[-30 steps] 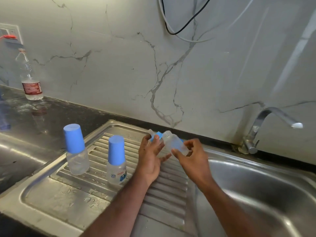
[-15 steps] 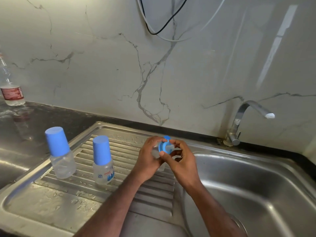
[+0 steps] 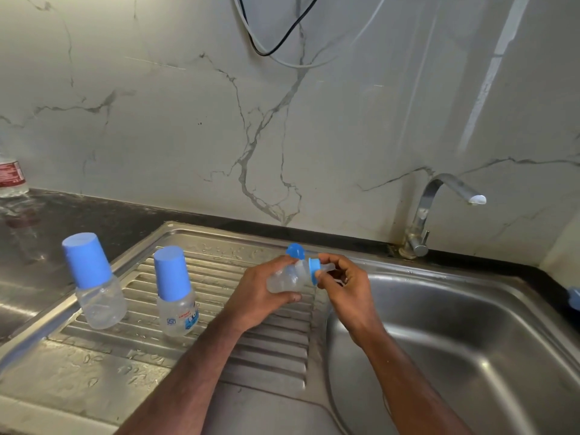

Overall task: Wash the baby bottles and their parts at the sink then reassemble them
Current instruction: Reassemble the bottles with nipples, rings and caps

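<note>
My left hand point(image 3: 255, 301) grips a clear baby bottle point(image 3: 287, 277) lying on its side above the drainboard, its mouth pointing right. My right hand point(image 3: 343, 284) pinches the blue collar with its clear teat point(image 3: 315, 270) at the bottle's mouth. A blue cap point(image 3: 295, 251) shows just behind my left fingers; whether it is held or lying there is unclear. Two capped bottles stand upright on the drainboard: one at the left edge point(image 3: 94, 281), one with a printed label point(image 3: 175, 291) nearer my left hand.
The steel drainboard point(image 3: 125, 372) is wet and ribbed. The sink basin point(image 3: 455, 356) lies to the right, with the tap point(image 3: 439, 208) at its back, not running. A plastic water bottle point(image 3: 11, 177) stands on the dark counter far left. Cables point(image 3: 282, 48) hang on the marble wall.
The bottle turned from facing me to lying sideways with its mouth to the right. My right hand slid to the collar and teat. The view shifted slightly.
</note>
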`<state>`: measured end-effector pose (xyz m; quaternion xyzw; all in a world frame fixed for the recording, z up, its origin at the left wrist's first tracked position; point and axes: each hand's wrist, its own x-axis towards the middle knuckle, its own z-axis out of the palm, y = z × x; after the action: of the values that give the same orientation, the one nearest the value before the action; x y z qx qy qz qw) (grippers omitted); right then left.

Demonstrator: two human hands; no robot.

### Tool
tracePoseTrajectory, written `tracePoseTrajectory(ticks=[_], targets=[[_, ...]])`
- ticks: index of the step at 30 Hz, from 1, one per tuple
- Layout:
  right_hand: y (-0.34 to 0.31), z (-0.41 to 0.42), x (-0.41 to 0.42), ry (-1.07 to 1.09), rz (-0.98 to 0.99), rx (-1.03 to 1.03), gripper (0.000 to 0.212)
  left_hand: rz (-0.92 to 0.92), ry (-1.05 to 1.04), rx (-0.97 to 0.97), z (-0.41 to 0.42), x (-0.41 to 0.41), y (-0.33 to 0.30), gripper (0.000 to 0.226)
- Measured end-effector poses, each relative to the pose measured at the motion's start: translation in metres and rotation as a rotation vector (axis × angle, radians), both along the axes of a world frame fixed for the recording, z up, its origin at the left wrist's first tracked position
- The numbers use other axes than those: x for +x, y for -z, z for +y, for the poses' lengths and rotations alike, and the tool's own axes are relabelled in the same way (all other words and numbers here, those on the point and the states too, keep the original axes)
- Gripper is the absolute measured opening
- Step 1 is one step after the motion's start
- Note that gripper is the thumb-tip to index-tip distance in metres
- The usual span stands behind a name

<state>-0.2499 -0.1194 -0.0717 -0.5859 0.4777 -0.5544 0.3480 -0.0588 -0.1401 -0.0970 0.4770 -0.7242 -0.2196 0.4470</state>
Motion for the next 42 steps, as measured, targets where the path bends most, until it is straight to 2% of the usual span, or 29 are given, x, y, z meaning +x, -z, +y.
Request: tracePoseTrajectory(ticks=[10,15,29,33,38,42], targets=[[0.009,-0.004,-0.006,-0.144,0.122,0.011,0.037,-0.304,-0.11,-0.077,0.003,0.0,0.0,0.069],[0.012,-0.008,-0.009,-0.174,0.153,0.028,0.04,-0.251,-0.104,-0.071,0.002,-0.002,0.0,0.068],[0.014,-0.01,-0.014,-0.292,0.123,-0.024,0.039,-0.304,-0.118,-0.123,0.005,-0.001,-0.003,0.06],[0.012,-0.011,-0.01,-0.263,0.171,0.042,0.037,-0.331,-0.115,-0.145,0.005,0.001,-0.004,0.061],[0.011,-0.01,-0.003,-0.197,0.169,0.091,0.024,-0.335,-0.131,-0.179,0.006,-0.003,-0.003,0.062],[0.008,-0.01,0.002,-0.1,0.211,0.147,0.036,-0.368,-0.139,-0.207,0.009,-0.008,-0.003,0.063]])
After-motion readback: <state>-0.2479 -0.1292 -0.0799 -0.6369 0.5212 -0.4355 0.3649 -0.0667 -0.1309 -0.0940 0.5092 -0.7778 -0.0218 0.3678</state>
